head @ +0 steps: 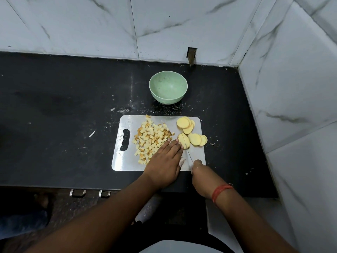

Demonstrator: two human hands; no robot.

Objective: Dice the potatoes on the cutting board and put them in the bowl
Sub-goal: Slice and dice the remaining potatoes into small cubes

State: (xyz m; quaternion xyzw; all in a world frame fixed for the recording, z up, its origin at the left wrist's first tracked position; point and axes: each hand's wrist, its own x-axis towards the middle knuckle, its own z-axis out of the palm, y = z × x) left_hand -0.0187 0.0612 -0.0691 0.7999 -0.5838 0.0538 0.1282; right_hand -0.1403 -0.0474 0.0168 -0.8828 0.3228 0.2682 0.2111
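Steel cutting board (125, 161) sits on the black table (63, 106), handle slot on its left side. Left hand (165, 162) lies flat, fingers straight and together, fingertips (177, 143) pressing the near-left edge of the potato slice stack (184, 141) being cut. Right hand (197, 170) is closed round the knife handle at the board's near-right edge; handle itself is hidden inside the grip. Knife (188, 154) blade runs from that hand away toward the stack, edge-on to the camera, lying across the stack and reading as a thin line. Diced potato pile (151, 137) covers the middle-left of the board, just left of the left hand's fingers; some cubes show brown skin. 2 more groups of uncut round slices: one fanned group (186, 125) at the far-right corner of the board, another (197, 139) just right of the stack, its outer slice overhanging the board's right edge. Green bowl (168, 87) stands on the table beyond the board, apart from it, no potato inside. Orange thread band (220, 193) on the right wrist. White marble-look wall tiles (182, 24) behind and to the right.
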